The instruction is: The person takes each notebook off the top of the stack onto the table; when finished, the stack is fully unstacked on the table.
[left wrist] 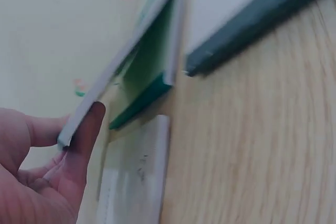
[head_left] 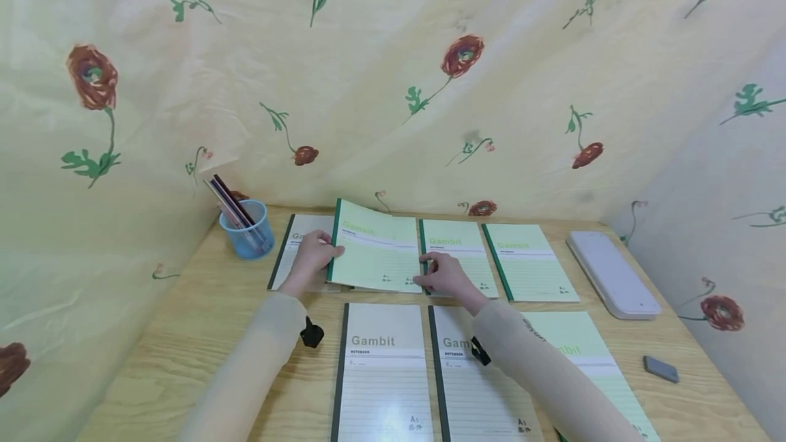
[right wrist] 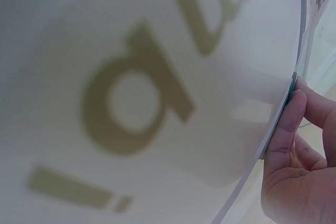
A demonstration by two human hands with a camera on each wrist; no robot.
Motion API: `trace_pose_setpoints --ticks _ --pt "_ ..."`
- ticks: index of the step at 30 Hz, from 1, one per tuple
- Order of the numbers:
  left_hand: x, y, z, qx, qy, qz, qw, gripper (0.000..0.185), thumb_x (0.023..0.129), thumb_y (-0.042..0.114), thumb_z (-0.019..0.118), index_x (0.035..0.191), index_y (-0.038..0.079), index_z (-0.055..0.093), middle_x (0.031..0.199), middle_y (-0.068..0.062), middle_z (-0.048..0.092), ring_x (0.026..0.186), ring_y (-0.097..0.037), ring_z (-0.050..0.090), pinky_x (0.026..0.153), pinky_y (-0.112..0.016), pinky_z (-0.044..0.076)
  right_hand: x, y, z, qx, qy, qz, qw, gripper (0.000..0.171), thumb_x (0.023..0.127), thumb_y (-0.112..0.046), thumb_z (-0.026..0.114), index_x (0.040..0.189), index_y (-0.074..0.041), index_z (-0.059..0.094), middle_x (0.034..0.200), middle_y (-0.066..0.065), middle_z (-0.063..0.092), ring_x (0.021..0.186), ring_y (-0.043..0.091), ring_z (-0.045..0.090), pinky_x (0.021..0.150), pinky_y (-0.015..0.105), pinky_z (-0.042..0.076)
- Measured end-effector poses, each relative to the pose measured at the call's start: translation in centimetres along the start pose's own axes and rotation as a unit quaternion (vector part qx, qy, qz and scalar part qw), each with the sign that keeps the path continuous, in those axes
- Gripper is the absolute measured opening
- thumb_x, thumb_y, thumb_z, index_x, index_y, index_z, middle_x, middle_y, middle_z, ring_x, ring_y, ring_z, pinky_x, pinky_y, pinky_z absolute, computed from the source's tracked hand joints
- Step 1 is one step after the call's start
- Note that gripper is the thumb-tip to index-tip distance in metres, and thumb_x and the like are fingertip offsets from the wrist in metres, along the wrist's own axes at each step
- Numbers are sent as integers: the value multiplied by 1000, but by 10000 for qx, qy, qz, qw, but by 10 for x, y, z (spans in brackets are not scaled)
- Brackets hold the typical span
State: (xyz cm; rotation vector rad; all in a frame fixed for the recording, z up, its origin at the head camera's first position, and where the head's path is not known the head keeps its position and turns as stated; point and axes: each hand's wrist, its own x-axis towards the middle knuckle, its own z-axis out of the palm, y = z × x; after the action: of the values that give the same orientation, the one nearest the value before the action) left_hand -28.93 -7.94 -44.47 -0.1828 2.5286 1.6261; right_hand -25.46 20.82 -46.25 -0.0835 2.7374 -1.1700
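A green notebook sits in the back row on the worktop, tilted up off the surface with its spine edge raised. The left hand grips it at the spine side; the left wrist view shows the thumb pressed against the edge of the lifted notebook, with the other fingers curled behind it. The right hand pinches the notebook's lower right corner, and in the right wrist view its fingers curl against the cover's rim, the printed lettering filling the frame. The two hands are apart, one at each side of the same notebook.

A grey notebook lies flat partly under the raised one, to its left. To the right, two more green notebooks lie side by side, the nearer one just beside the right hand. In the front row lie two grey notebooks and a green one, the latter two partly hidden by the right sleeve.

A blue cup with pens stands at the back left, near the left hand. A white case lies at the right, with a small grey eraser closer to the front. Floral cloth hangs behind and at both sides.
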Motion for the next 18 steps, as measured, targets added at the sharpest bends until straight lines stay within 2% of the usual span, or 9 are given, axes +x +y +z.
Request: trace_pose_setpoints --ticks 4,9,14,18 --pt "-3 -2 -16 -659 -8 -236 9975 24 95 12 67 111 1 53 101 -13 56 80 -20 54 69 -30 45 1 1 0 19 -30 7 10000 49 89 -14 76 133 0 57 76 6 61 63 17 58 57 28 44" --pt "-13 -4 -38 -1309 -261 -455 9900 21 96 9 66 107 2 51 95 -10 59 72 -14 58 65 -27 49 1 1 -1 16 -46 61 10000 50 89 -14 77 133 0 57 77 7 61 64 18 58 59 28 46" --pt "-34 -10 -61 -1472 -538 -415 9868 22 96 9 66 107 3 48 90 -5 61 69 -11 59 63 -25 49 0 1 -1 36 -17 116 9999 50 89 -15 77 133 -1 58 78 7 61 64 19 58 58 28 46" --pt "-60 -19 -80 -1411 -668 -348 9871 21 96 10 66 106 4 49 84 0 61 70 -11 58 64 -26 48 1 0 -1 68 -64 93 9999 51 88 -15 78 133 -1 58 79 7 61 65 19 59 59 28 47"
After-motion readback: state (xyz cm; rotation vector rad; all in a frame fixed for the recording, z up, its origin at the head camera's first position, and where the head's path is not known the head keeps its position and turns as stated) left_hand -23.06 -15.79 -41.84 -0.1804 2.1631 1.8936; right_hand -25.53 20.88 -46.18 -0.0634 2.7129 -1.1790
